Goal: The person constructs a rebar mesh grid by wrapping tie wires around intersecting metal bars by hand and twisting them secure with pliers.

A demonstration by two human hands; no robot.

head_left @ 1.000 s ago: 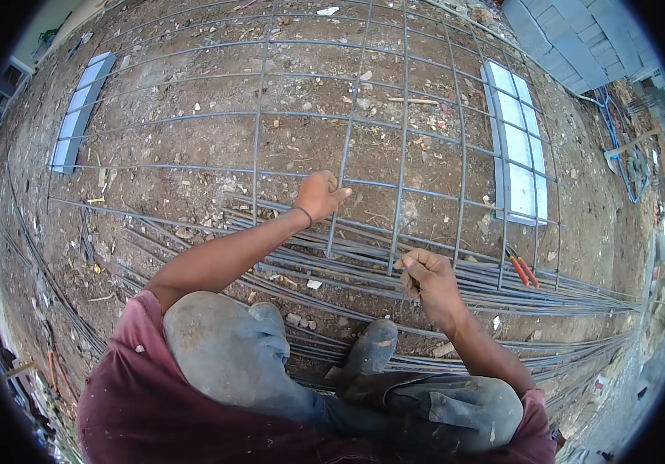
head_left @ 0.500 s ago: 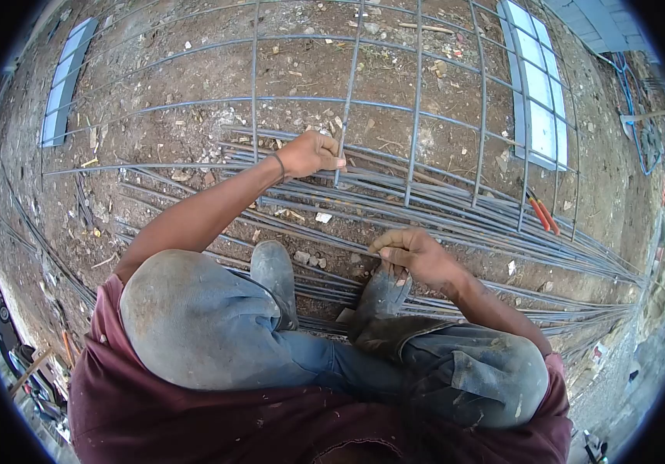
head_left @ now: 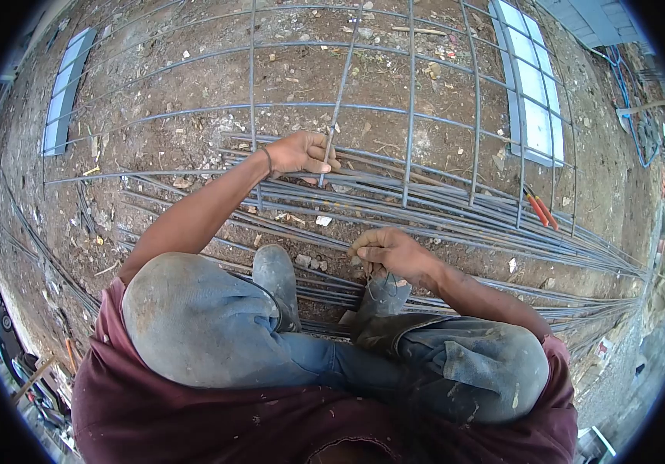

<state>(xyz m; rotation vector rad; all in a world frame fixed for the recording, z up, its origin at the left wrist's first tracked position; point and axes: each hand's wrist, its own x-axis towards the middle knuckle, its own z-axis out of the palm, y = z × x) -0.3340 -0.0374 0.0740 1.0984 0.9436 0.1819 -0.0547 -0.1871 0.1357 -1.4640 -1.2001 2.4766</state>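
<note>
My left hand (head_left: 301, 152) is closed around the lower end of a steel rebar rod (head_left: 338, 108), which runs up over the crosswise bars of a rebar grid (head_left: 410, 100) and leans slightly. Lower and to the right, my right hand (head_left: 394, 254) is closed, thumb against fingers, above my right boot (head_left: 385, 298). Thin dark wire (head_left: 379, 289) seems to hang beneath those fingers; its upper part is hidden by the hand. A bundle of loose rebar (head_left: 441, 209) lies on the ground between my hands and beyond my boots.
Pliers with red-orange handles (head_left: 541, 212) rest by the grid's right corner. The grid lies over a pale block (head_left: 535, 93) on the right and another pale block (head_left: 67, 93) on the left. Blue cable (head_left: 628, 100) and a wooden-handled tool (head_left: 646, 110) are at far right.
My left hand has shifted slightly left, swinging the rod's lower end left with it. My right hand has also moved a little left, still closed.
</note>
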